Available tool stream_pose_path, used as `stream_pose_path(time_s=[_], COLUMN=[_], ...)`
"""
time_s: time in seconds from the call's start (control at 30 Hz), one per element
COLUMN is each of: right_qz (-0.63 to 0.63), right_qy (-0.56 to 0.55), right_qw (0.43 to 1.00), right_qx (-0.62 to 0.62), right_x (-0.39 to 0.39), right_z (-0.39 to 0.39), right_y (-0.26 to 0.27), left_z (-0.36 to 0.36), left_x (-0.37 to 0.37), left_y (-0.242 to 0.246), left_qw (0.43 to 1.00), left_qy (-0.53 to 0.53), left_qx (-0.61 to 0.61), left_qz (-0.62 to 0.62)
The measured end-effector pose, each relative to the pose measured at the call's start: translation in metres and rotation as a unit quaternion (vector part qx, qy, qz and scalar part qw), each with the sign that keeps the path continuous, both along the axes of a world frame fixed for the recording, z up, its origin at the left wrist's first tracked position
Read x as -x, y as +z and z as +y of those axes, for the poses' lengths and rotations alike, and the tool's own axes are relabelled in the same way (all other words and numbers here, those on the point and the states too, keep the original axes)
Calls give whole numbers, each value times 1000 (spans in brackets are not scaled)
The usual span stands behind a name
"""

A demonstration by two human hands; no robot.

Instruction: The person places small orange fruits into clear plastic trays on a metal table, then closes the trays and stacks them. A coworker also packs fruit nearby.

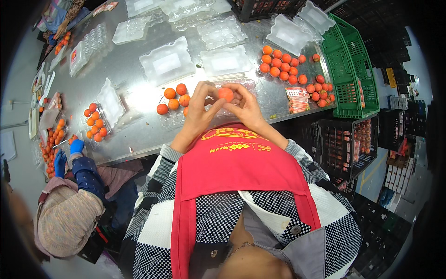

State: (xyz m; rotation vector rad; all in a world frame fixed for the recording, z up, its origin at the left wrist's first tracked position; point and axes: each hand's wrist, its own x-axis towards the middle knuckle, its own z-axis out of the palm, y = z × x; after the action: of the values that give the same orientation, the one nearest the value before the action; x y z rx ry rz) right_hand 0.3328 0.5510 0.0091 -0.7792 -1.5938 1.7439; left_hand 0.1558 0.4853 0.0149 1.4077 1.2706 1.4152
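Observation:
Between the fingertips of both hands, in front of my red apron, is a round orange-red fruit [225, 94]. My left hand [205, 103] holds it from the left and my right hand [244, 101] from the right. Just left of my left hand, several orange fruits [173, 104] sit in a clear plastic tray [169, 122], partly hidden by that hand. Beyond my hands lie clear clamshell packs [166, 61] with white labels or pads. Farther right, a clear pack filled with fruits [276, 62] stands near loose fruits [322, 93] at the table's edge.
The metal table [134, 139] bears more clear packs [221, 32] and a stack of printed labels [298, 100]. A green plastic crate [348, 69] stands at its right end, with black crates [345, 146] below. At left, a co-worker's blue-gloved hands [76, 147] are near another filled pack [95, 122].

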Motion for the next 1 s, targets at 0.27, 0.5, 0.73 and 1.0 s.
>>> stream_pose_path(time_s=[0.27, 0.5, 0.73, 1.0], right_qz=[-32, -187, -206, -343], right_qy=[-32, -71, -74, -262], right_qw=[998, 954, 934, 883], right_qx=[-33, -221, -281, -182], right_x=[0, 2, -12, -83], right_z=[6, -1, 11, 44], right_y=[-9, 2, -3, -45], left_z=[0, -1, 6, 10], left_x=[1, 0, 15, 69], left_y=[-20, -7, -36, -77], left_qw=[975, 996, 977, 990], left_qy=[-47, 29, -5, 112], left_qx=[48, 66, 142, 88], left_qz=[-211, 59, -157, 10])
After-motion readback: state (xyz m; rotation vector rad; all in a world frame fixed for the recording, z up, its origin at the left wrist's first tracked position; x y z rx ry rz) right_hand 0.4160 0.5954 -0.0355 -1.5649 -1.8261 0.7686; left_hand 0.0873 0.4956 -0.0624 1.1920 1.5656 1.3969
